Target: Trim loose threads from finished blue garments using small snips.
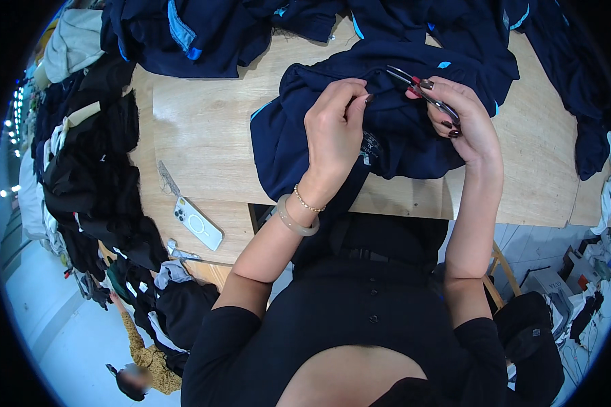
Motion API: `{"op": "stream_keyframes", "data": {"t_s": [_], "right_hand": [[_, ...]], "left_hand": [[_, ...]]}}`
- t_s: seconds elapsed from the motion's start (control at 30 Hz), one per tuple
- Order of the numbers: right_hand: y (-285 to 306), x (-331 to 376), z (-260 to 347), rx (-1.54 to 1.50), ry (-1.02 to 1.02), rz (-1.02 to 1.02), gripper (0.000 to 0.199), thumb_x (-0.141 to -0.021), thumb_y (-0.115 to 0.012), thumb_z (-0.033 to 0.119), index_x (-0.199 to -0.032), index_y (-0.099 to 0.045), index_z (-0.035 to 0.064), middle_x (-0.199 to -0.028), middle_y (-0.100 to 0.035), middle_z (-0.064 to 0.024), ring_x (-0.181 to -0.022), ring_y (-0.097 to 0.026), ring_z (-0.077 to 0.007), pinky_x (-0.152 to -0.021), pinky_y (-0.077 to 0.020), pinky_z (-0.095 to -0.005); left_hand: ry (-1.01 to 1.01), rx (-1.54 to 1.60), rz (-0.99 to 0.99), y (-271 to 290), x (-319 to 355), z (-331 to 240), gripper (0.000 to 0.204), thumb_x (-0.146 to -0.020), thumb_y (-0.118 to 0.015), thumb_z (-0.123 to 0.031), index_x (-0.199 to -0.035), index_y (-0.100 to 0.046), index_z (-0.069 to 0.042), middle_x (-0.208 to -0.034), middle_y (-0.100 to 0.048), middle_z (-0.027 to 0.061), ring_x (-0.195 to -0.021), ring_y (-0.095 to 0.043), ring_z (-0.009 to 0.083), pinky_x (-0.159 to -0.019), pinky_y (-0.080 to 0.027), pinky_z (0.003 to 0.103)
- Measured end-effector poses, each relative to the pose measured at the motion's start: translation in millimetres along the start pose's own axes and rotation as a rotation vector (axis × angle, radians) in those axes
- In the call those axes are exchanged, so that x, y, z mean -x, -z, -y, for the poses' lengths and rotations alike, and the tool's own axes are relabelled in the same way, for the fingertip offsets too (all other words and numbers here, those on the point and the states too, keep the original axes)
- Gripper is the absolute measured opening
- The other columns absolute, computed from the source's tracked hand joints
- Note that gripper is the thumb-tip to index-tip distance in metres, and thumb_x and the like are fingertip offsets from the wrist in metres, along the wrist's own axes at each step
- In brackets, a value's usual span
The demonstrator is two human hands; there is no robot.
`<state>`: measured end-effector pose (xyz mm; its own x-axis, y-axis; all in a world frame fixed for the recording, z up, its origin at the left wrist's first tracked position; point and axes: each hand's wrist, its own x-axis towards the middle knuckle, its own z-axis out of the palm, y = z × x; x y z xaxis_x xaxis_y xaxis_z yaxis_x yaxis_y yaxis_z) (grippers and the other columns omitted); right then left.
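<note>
Lying rumpled, a navy garment is supported by a wooden table near piled clothes, scissors gripped in the curled right hand, the left hand pinched, contents unclear.

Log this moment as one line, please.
Left hand: fingers curled over navy garment, grip unclear | Right hand: holding snips above garment | White phone: back up on wooden table

A pale phone lay lens-side up on the wooden counter, near a heap of black clothes with light grey cloth at its far end, while a person in a mustard patterned top showed at lower left and boxes stood at right.
</note>
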<state>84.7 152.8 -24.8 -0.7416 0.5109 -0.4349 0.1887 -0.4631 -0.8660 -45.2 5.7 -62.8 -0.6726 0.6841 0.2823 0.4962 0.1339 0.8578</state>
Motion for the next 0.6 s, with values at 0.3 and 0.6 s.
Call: {"op": "stream_keyframes", "data": {"t_s": [0.3,0.6], "right_hand": [[-3,-9,0,0.141,-0.087,0.038,0.020,-0.085,-0.062,0.021,-0.085,-0.070,0.0023,-0.048,-0.042,0.0065,-0.041,-0.031,-0.0008,-0.040,-0.0180,-0.0184],[-9,-15,-1,0.205,-0.080,0.031,0.021,-0.085,-0.063,0.022,-0.083,-0.071,0.0030,-0.048,-0.043,0.0059,-0.041,-0.033,-0.0017,-0.041,-0.0190,-0.0189]], "left_hand": [[0.026,0.078,0.002,2,5,-1,0.007,-0.080,-0.063,0.007,-0.086,-0.062,0.002,-0.097,-0.065,0.0111,-0.061,-0.056,0.0151,-0.053,-0.044,0.024],[0.034,0.079,0.014,4,6,-3,0.007,-0.081,-0.063,0.007,-0.086,-0.062,0.002,-0.098,-0.064,0.0104,-0.062,-0.056,0.0141,-0.055,-0.045,0.024]]}}
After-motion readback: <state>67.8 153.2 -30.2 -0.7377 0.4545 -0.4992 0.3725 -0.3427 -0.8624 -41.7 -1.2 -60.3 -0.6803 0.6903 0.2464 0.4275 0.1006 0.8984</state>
